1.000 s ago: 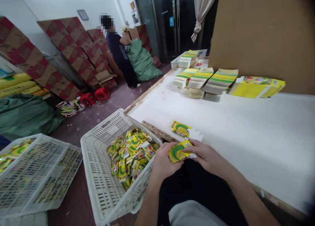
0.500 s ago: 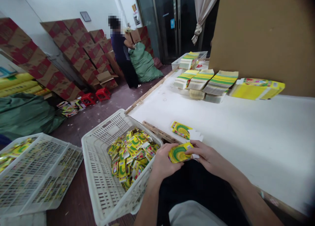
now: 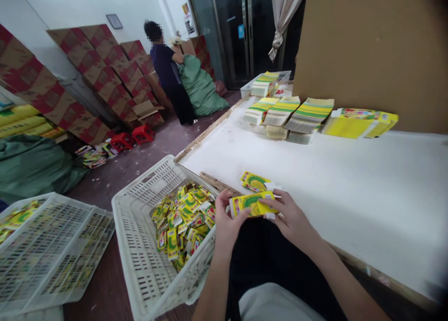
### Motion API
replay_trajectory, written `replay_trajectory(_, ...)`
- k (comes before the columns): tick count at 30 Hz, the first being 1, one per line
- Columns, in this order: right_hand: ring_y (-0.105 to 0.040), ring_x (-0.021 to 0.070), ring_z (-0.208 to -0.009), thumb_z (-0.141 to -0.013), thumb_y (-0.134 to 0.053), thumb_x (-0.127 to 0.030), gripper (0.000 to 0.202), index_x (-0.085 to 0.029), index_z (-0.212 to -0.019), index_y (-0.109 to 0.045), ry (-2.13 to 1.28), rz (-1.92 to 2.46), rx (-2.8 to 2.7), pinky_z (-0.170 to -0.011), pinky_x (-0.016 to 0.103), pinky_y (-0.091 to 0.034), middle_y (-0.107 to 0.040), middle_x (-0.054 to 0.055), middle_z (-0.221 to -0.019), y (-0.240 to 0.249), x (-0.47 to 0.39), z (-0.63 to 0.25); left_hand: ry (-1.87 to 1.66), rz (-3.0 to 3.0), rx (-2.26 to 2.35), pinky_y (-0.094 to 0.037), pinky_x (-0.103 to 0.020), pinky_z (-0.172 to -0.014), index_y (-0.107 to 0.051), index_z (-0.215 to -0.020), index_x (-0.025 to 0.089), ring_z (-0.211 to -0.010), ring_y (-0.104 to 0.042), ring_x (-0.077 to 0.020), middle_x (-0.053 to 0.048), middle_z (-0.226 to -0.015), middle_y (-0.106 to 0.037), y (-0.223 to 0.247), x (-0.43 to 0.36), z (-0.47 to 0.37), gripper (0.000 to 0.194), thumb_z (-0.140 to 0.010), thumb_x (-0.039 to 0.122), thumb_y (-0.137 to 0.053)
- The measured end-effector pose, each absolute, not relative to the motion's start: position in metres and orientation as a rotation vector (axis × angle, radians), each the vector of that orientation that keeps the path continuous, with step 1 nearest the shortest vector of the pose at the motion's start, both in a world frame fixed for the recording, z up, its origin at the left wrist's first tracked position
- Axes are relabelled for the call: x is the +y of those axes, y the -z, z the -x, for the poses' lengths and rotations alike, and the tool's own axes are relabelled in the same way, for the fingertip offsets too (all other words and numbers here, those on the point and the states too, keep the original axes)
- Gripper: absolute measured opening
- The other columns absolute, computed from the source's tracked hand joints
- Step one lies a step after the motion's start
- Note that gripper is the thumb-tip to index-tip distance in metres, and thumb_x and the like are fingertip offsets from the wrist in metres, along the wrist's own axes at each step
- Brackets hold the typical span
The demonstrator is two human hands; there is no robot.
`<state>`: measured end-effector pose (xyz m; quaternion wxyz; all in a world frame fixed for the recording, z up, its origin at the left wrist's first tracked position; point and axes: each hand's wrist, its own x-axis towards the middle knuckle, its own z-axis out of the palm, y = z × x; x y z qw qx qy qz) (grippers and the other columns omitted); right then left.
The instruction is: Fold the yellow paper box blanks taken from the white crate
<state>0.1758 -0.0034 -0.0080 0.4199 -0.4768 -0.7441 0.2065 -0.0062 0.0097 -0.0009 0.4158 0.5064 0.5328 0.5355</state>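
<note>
Two hands, left [image 3: 228, 218] and right [image 3: 292, 218], clamp their fingers on one yellow carton [image 3: 252, 205]; one more carton [image 3: 255, 182] lies on the table [image 3: 350, 185].

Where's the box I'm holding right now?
In the head view, the yellow box is between your left hand and right hand, at the near edge of the white table.

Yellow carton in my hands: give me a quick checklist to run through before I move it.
1. Left hand gripping the carton: ok.
2. Right hand gripping the other end: ok.
3. All flaps tucked in: not ok, a white flap sticks out by the right fingers.
4. Contents inside: cannot tell.
5. Heap below the rim of the white crate: ok.
</note>
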Motion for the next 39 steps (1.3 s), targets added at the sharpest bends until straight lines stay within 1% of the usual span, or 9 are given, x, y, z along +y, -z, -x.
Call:
replay_trajectory(3, -0.052, 0.0241, -0.104, -0.081, -0.041, -0.01, 0.038, -0.024, -0.112, -0.056, -0.432, 1.216, -1.831, -0.088, 0.041, -0.049, -0.037, 0.01, -0.117, 0.008, -0.001, -0.174, -1.394, -0.944, 1.3, -0.048, -0.027, -0.073, -0.046, -0.103, 0.018, -0.083, -0.059, -0.0145, -0.005, -0.095, -0.058, 0.009, 0.015, 0.007, 0.049, -0.063, 0.032, -0.07)
replay_trajectory(7, -0.051, 0.0245, -0.106, -0.082, -0.042, -0.009, 0.036, -0.024, -0.111, -0.057, -0.43, 1.199, -1.849, -0.09, 0.043, -0.047, -0.037, 0.011, -0.119, 0.009, 0.0, -0.168, -1.252, -0.887, 1.145, -0.049, -0.028, -0.072, -0.048, -0.101, 0.016, -0.076, -0.061, -0.0148, -0.004, -0.086, -0.064, 0.005, 0.013, 0.007, 0.046, -0.064, 0.03, -0.071)
replay_trajectory(10, -0.05, 0.0238, -0.108, -0.082, -0.043, -0.006, 0.034, -0.022, -0.107, -0.059, -0.49, 1.148, -1.918, -0.092, 0.041, -0.046, -0.037, 0.011, -0.12, 0.006, -0.002, -0.163, -1.291, -0.871, 1.169, -0.049, -0.026, -0.066, -0.05, -0.098, 0.016, -0.066, -0.06, -0.0127, -0.001, -0.077, -0.064, 0.002, 0.012, 0.007, 0.043, -0.063, 0.028, -0.071)
replay_trajectory(14, -0.049, 0.0229, -0.107, -0.079, -0.041, -0.002, 0.038, -0.021, -0.105, -0.06, -0.54, 1.096, -2.019, -0.091, 0.04, -0.046, -0.039, 0.011, -0.116, 0.0, -0.006, -0.162, -1.348, -0.804, 1.186, -0.047, -0.022, -0.058, -0.053, -0.092, 0.015, -0.056, -0.057, -0.0096, 0.003, -0.066, -0.061, 0.001, 0.012, 0.011, 0.042, -0.058, 0.026, -0.075)
replay_trajectory(19, -0.05, 0.0223, -0.107, -0.075, -0.043, 0.001, 0.045, -0.024, -0.108, -0.059, -0.573, 1.095, -2.074, -0.092, 0.039, -0.045, -0.038, 0.009, -0.118, -0.002, -0.008, -0.166, -1.34, -0.74, 1.175, -0.048, -0.024, -0.056, -0.054, -0.088, 0.015, -0.055, -0.059, -0.0115, 0.002, -0.064, -0.062, 0.0, 0.011, 0.014, 0.045, -0.053, 0.029, -0.077)
replay_trajectory(23, -0.051, 0.0221, -0.106, -0.073, -0.044, 0.001, 0.046, -0.024, -0.108, -0.06, -0.594, 1.089, -2.096, -0.092, 0.038, -0.045, -0.039, 0.009, -0.118, -0.005, -0.008, -0.167, -1.332, -0.728, 1.166, -0.048, -0.026, -0.056, -0.054, -0.087, 0.015, -0.054, -0.059, -0.0123, 0.002, -0.063, -0.062, -0.002, 0.011, 0.013, 0.046, -0.051, 0.029, -0.078)
replay_trajectory(28, -0.048, 0.0245, -0.11, -0.073, -0.043, 0.001, 0.046, -0.023, -0.109, -0.059, -0.553, 1.108, -2.044, -0.092, 0.04, -0.045, -0.037, 0.011, -0.12, -0.002, -0.008, -0.162, -1.36, -0.733, 1.168, -0.047, -0.024, -0.056, -0.054, -0.087, 0.015, -0.054, -0.057, -0.011, 0.003, -0.062, -0.061, -0.005, 0.013, 0.014, 0.045, -0.051, 0.029, -0.078)
replay_trajectory(32, -0.047, 0.0238, -0.109, -0.076, -0.042, -0.001, 0.043, -0.022, -0.11, -0.059, -0.555, 1.1, -2.03, -0.092, 0.041, -0.045, -0.036, 0.011, -0.119, -0.002, -0.008, -0.159, -1.393, -0.75, 1.177, -0.045, -0.022, -0.056, -0.055, -0.088, 0.015, -0.053, -0.055, -0.0091, 0.004, -0.062, -0.06, -0.005, 0.013, 0.014, 0.043, -0.053, 0.027, -0.077)
replay_trajectory(39, -0.049, 0.023, -0.106, -0.075, -0.043, 0.0, 0.043, -0.022, -0.107, -0.06, -0.56, 1.056, -2.075, -0.091, 0.039, -0.046, -0.038, 0.01, -0.113, -0.01, -0.007, -0.162, -1.433, -0.735, 1.177, -0.044, -0.021, -0.055, -0.055, -0.087, 0.016, -0.052, -0.054, -0.0088, 0.004, -0.062, -0.059, -0.001, 0.01, 0.01, 0.039, -0.056, 0.027, -0.076)
